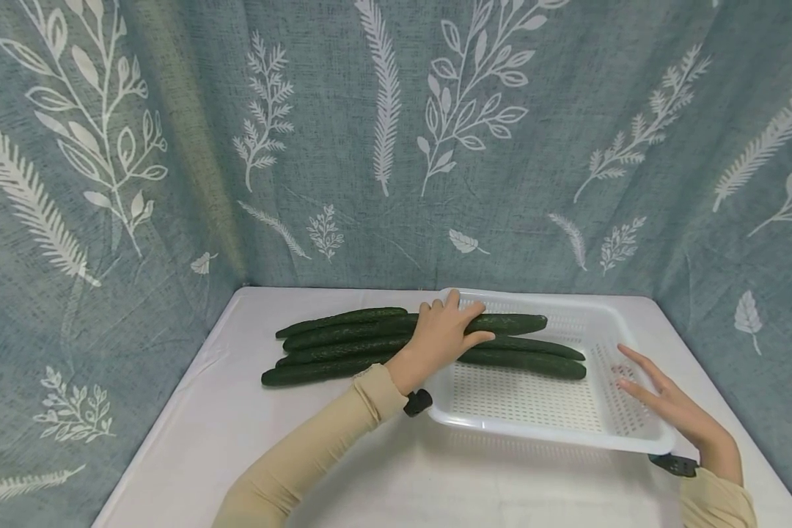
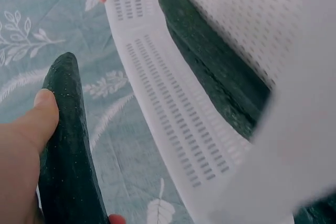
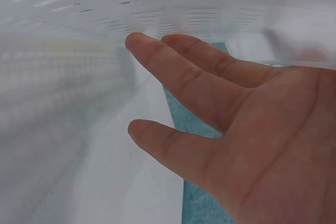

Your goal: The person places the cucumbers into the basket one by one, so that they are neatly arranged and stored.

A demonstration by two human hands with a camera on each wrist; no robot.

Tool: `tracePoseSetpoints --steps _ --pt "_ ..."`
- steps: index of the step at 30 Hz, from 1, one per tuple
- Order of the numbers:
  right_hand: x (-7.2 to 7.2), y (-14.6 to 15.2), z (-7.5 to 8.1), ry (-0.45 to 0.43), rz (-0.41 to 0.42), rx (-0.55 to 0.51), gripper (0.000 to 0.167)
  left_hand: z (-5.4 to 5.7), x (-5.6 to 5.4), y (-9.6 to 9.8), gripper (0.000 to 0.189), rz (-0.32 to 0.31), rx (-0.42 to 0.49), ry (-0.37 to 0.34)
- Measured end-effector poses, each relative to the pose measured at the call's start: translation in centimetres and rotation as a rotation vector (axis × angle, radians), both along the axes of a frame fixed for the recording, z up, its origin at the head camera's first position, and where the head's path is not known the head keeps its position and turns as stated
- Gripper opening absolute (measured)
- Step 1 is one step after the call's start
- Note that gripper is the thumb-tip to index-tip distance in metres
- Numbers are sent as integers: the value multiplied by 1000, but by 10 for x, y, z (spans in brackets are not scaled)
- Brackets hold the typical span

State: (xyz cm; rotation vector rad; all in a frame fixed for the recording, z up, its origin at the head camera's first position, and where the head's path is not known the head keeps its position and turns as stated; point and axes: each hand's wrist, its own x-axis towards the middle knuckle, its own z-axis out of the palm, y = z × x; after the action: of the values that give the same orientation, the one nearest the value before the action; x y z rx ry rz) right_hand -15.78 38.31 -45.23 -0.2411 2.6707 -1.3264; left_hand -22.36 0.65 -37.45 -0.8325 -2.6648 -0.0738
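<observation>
My left hand (image 1: 438,337) grips a dark green cucumber (image 1: 515,323) over the left rim of a white perforated basket (image 1: 534,434). In the left wrist view, the thumb lies along this cucumber (image 2: 71,145). Inside the basket, two more cucumbers (image 1: 534,362) lie side by side, their left parts hidden behind the hand and rim. Several cucumbers (image 1: 326,370) lie together on the table left of the basket. At the basket's right wall is my right hand (image 1: 676,407), fingers spread and nearly straight, holding nothing; whether they touch the wall I cannot tell.
A white cloth covers the table (image 1: 204,440). Behind it and along both sides hangs a blue-green curtain (image 1: 343,147) with white leaf patterns. A dark wrist strap (image 1: 675,464) shows on the right wrist near the basket's front right corner.
</observation>
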Motion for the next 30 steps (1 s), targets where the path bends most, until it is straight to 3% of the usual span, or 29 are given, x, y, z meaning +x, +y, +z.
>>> tracePoseSetpoints --steps 4,11,20,30 --pt "0 0 0 3 -1 -16 65 2 0 10 52 8 -36 -41" --pt "0 -1 0 -9 -7 -13 66 3 0 27 53 0 -60 -45" --pt "0 -1 -1 -19 -27 -57 67 -3 -2 48 52 1 -98 -75" --pt "-1 -3 2 -21 -42 -26 69 -11 -9 72 56 24 -85 -193"
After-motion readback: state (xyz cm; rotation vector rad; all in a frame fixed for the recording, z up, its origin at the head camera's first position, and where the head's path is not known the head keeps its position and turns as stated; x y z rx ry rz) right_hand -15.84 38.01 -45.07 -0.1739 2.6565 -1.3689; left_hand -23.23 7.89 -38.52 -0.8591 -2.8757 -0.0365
